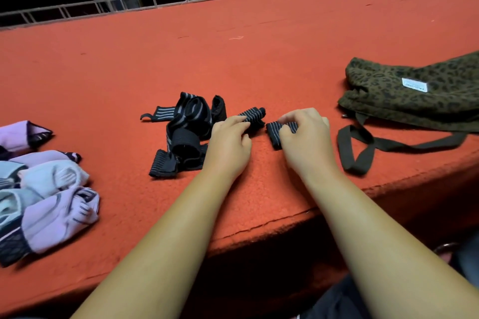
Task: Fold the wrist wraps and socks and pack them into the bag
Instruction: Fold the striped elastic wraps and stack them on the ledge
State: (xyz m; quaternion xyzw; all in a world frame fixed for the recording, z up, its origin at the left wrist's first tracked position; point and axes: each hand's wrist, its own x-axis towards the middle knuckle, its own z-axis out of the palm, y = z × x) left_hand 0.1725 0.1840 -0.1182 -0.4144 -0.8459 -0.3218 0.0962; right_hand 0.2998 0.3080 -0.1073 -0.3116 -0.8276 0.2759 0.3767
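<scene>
Two hands work one black, grey-striped wrist wrap (pixel 252 116) on the red felt table (pixel 259 59); the left hand (pixel 228 142) pinches its rolled end with curled fingers; the right hand (pixel 305 137) pinches its flat folded end; a tangled heap of black wraps (pixel 186 127) lies just left, lilac and pale-blue socks (pixel 51 189) far left, an olive leopard-print bag (pixel 414 90) right.

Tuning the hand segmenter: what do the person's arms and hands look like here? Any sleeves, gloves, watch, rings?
Two bare arms, no sleeves: the left forearm and right forearm are uncovered all the way from the frame's bottom edge. The left hand and right hand wear no gloves. No watch, band or ring shows on the visible parts; the fingers are slightly blurred.
</scene>
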